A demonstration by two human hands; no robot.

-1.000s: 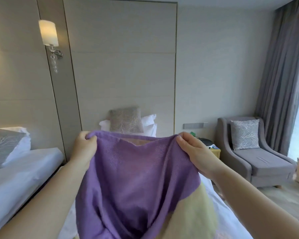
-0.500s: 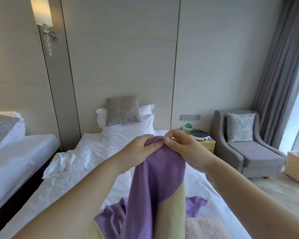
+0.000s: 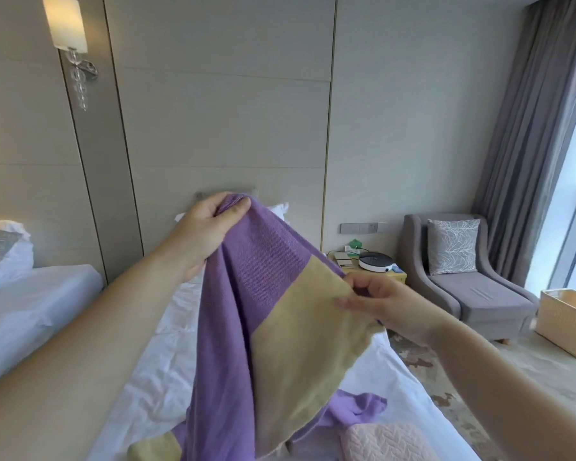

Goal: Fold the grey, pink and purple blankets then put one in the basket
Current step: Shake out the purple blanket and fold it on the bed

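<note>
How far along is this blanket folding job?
Nothing looks finished. In hand: the left hand grips the top of the purple blanket, the right hand pinches its yellow band, mid-fold. Left: the pink blanket lies on the bed, no blanket shows above the basket, and no grey blanket is in view.

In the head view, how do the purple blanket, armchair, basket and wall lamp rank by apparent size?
1. purple blanket, nearest the camera
2. armchair
3. basket and wall lamp look alike; basket is cut off
</note>
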